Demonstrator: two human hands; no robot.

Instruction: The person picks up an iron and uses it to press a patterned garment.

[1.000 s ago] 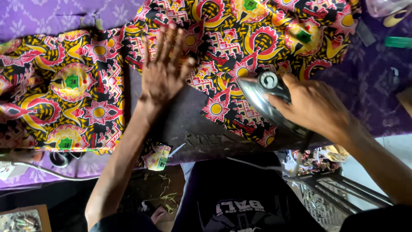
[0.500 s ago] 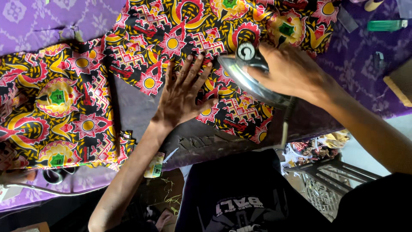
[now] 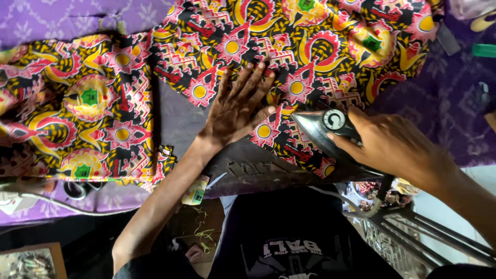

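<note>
Pressing flat on the patterned cloth [image 3: 289, 57], the left hand [image 3: 238, 106] is lying with its fingers spread and released, gripping nothing, palm down near the cloth's lower edge. Half a second ago the same hand was spread in much the same way beside the iron, so it is keeping its hold-down position. The right hand [image 3: 392, 142] is clenching around the handle of the metal iron [image 3: 323, 135], whose pointed nose is aiming toward the left hand's thumb, just beside it. Compared with the earlier picture, the iron is now sitting lower and more to the right on the cloth, closer to the table's near edge, and its nose is pointing left rather than up.

The cloth, in red, yellow, black and green, is lying across the purple-covered table [image 3: 62, 20], with a second folded part [image 3: 77, 108] resting to the left. A grey padded strip [image 3: 248, 165] is showing bare under the left wrist. A green object [image 3: 484, 50] is lying at the far right.
</note>
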